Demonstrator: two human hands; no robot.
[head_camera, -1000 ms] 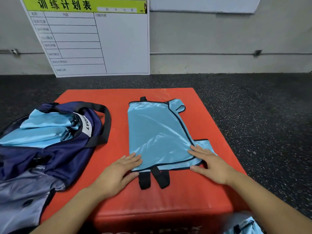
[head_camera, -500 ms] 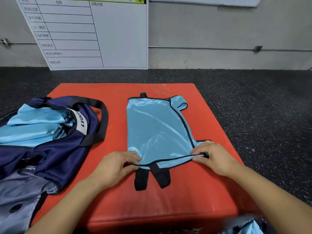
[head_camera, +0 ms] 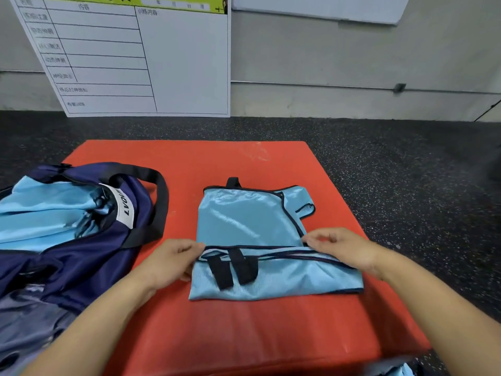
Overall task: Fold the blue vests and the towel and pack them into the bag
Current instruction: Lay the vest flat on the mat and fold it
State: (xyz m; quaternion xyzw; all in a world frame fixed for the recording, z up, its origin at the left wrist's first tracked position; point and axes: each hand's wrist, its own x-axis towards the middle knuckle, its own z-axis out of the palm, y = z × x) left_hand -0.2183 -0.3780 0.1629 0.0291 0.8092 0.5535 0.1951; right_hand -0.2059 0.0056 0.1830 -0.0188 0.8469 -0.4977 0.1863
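Note:
A light blue vest (head_camera: 244,223) with dark trim lies on the red mat (head_camera: 244,335), its near part turned over away from me so the black straps lie on top of the fold. My left hand (head_camera: 170,260) pinches the turned edge at its left end. My right hand (head_camera: 341,246) pinches the same edge at its right end. A navy bag (head_camera: 81,256) with a black handle lies open at the left, with light blue fabric (head_camera: 43,213) inside it.
A white planning board (head_camera: 135,55) leans against the grey wall behind the mat. Dark speckled floor (head_camera: 420,185) surrounds the mat. A scrap of blue fabric (head_camera: 401,371) shows at the bottom right corner. Grey cloth (head_camera: 24,324) lies at the lower left.
Both hands went from lying flat on the vest's near edge to pinching it, then carried that edge up and away from me, folding the near part over.

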